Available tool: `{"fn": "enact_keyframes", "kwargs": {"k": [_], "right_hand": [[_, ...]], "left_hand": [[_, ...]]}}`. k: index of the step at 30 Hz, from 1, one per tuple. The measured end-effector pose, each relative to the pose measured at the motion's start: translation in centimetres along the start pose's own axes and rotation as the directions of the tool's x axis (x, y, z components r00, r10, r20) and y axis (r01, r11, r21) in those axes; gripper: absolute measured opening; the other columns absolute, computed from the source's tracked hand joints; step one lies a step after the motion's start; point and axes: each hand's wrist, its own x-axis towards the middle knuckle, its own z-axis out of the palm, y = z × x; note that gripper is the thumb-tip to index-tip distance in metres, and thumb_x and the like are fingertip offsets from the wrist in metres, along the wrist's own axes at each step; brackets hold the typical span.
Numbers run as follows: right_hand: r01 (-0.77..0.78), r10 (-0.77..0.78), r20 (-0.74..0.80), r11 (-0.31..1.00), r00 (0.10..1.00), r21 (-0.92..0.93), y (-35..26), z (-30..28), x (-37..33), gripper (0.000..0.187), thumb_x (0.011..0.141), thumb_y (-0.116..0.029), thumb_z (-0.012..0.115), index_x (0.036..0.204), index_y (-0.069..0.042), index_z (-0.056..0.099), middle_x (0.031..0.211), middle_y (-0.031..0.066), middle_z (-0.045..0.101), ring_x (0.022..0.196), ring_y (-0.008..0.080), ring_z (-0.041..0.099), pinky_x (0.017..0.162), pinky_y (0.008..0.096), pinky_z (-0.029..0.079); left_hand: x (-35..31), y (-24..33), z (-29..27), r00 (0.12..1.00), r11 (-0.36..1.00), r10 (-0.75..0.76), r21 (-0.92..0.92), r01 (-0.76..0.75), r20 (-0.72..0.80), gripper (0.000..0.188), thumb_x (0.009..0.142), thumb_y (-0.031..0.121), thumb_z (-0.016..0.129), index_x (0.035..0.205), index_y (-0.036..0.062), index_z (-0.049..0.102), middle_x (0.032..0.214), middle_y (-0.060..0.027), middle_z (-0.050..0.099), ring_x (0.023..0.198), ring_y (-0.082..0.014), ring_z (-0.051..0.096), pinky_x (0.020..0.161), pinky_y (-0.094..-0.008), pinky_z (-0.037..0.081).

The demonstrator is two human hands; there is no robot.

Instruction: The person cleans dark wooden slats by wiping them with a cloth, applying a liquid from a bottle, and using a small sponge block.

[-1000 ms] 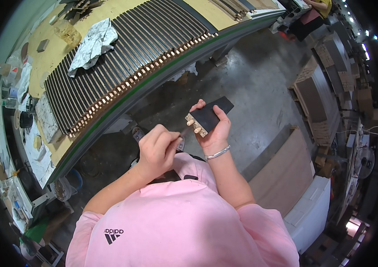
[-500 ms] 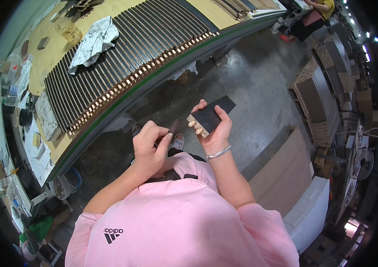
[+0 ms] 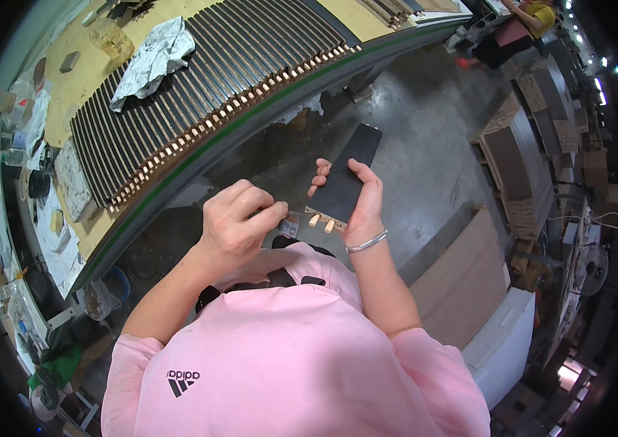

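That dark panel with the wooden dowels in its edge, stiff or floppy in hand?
Probably stiff: the dark flat panel stays straight though the right hand grips only its lower part. Likely light, since one hand carries it. The dowel pegs stick out and may snag or snap.

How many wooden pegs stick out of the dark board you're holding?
2 show on the board: one peg nearer the left hand, the other beside it by the right hand. More may be hidden behind the palm.

Both forearms rise from the lower edge, elbows bent. The left hand [image 3: 239,222] is curled, fingertips pinched together. The right hand [image 3: 356,197] is raised beside it, fingers and thumb clasped, wrist bent back.
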Motion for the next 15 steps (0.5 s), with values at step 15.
{"fn": "enact_keyframes", "kwargs": {"k": [15], "right_hand": [[0.004,-0.004,-0.063,1.000,0.998,0.008,-0.04,0.00,0.82,0.042,0.089,-0.026,0.049,0.109,0.010,0.056,0.082,0.0126,0.061,0.076,0.0246,0.058,0.074,0.0383,0.050]], "left_hand": [[-0.59,-0.22,-0.07,0.998,1.000,-0.015,0.011,0.016,-0.055,0.031,0.059,-0.003,0.075,0.089,0.0026,0.071,0.073,-0.0059,0.057,0.062,-0.0211,0.055,0.052,-0.0316,0.042]]}}
